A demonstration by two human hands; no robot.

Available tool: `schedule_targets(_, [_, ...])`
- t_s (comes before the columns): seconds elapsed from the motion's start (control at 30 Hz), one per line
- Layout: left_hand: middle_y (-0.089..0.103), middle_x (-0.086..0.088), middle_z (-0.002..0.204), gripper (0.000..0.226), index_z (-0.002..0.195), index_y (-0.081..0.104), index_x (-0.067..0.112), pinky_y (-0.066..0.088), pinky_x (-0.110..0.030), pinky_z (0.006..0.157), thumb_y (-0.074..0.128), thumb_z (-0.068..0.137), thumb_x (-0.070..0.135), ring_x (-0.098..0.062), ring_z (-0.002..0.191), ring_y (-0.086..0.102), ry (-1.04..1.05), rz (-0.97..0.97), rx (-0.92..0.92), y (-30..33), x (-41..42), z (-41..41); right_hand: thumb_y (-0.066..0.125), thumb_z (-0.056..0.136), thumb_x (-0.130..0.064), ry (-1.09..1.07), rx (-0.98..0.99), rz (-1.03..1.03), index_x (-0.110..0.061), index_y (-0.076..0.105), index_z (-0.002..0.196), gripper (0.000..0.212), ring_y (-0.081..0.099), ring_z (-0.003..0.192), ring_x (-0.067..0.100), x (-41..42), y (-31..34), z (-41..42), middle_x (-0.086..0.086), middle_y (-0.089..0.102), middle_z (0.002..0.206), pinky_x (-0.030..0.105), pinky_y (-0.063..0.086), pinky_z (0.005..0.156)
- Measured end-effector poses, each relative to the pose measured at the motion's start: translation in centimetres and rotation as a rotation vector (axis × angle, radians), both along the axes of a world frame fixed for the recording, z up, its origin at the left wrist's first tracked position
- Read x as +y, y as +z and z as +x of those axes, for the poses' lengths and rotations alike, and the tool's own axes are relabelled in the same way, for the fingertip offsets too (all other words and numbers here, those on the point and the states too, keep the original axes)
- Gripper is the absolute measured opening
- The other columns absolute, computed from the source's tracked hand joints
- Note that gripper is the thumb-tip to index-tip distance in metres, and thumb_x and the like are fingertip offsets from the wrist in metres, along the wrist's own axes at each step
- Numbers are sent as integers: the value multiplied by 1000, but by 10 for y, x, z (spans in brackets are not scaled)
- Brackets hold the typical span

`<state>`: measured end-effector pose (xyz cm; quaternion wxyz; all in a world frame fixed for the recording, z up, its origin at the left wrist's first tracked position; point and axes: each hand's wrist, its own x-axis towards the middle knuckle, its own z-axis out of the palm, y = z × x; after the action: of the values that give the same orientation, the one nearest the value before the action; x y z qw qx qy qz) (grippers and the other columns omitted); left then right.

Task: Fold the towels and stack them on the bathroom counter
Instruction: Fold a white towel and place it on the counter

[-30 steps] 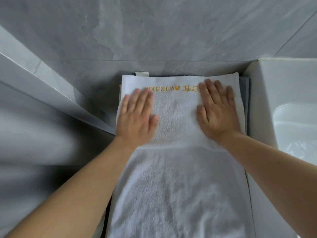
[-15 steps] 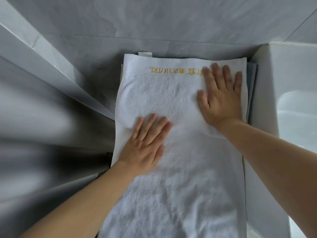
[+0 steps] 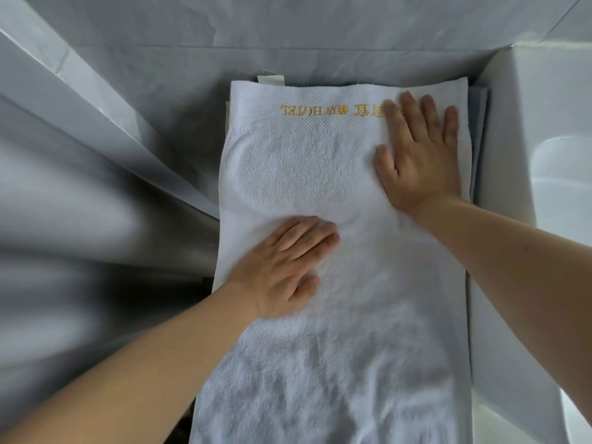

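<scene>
From the head view, both hands lie flat, fingers straight and close together, palms down on the white towel [image 3: 336, 315]; neither pinches or curls round the cloth. The right hand [image 3: 419, 158] presses the far right part of the towel, its fingertips reaching the far hem and covering the end of the gold lettering [image 3: 330, 110], which runs away to its left and reads upside down from here. The left hand [image 3: 282, 270] rests nearer, at the towel's left-middle, fingers slanting toward the right hand; a shallow crease curves across the cloth just beyond its fingertips. The towel spreads out under and between both palms and runs on past the left wrist toward the viewer, out of the bottom of the picture. It is a long rectangle of looped terry, nubby and soft, with a flatter woven band along the far hem where the lettering sits. Its long axis runs straight away from the person, the lettered end pointing at the wall [image 3: 288, 20]. A small tag [image 3: 270, 81] sticks out past the far left corner, and edges of other folded cloth [image 3: 479, 123] show beneath it just right of the right hand. The towel lies on a grey marbled counter [image 3: 179, 123], smooth and veined, and a white glossy basin [image 3: 544, 155] stands beyond the right hand.
</scene>
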<state>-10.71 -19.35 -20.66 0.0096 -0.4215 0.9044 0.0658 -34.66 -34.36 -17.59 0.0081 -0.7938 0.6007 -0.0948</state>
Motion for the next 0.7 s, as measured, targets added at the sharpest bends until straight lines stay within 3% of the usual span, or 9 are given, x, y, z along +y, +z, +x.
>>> schedule_targets(0.17, [9, -4, 169, 73, 161, 14, 13, 14, -46, 125, 31, 99, 47, -23, 156, 4, 52, 32, -82, 1, -2, -1, 26, 94, -39, -30, -38, 33, -11, 22, 154, 66, 10, 150, 29, 13, 12, 4, 11, 16, 162, 55, -2, 119])
schedule_targets(0.3, [13, -5, 168, 73, 160, 18, 12, 13, -46, 125, 34, 97, 45, -24, 155, 8, 54, 41, -78, 6, -2, -4, 38, 95, -28, 77, -269, -55, -5, 33, 150, 60, 22, 147, 29, 117, 10, 14, 12, 28, 158, 55, 7, 119])
schedule_targets(0.37, [20, -5, 166, 72, 159, 25, 11, 16, -46, 124, 38, 95, 43, -24, 154, 13, 66, 56, -37, 8, -2, -3, 34, 98, -32, 209, -182, 64, -7, 32, 151, 58, 22, 148, 27, 164, -4, 11, 10, 26, 159, 53, 10, 120])
schedule_targets(0.47, [24, -6, 165, 73, 157, 28, 8, 19, -48, 123, 37, 92, 40, -24, 154, 16, 60, 63, 1, 5, -2, -4, 21, 100, -43, 161, 11, 279, -16, 19, 156, 62, 8, 151, 22, 186, -24, -6, 3, 11, 163, 51, 6, 121])
schedule_targets(0.7, [21, -7, 166, 64, 157, 28, 8, 10, -48, 125, 28, 99, 35, -24, 155, 13, 147, 19, 3, 15, 8, -14, 24, 98, -46, 115, 43, 303, -20, 16, 156, 64, 3, 151, 19, 183, -30, -5, -1, 8, 164, 51, 5, 121])
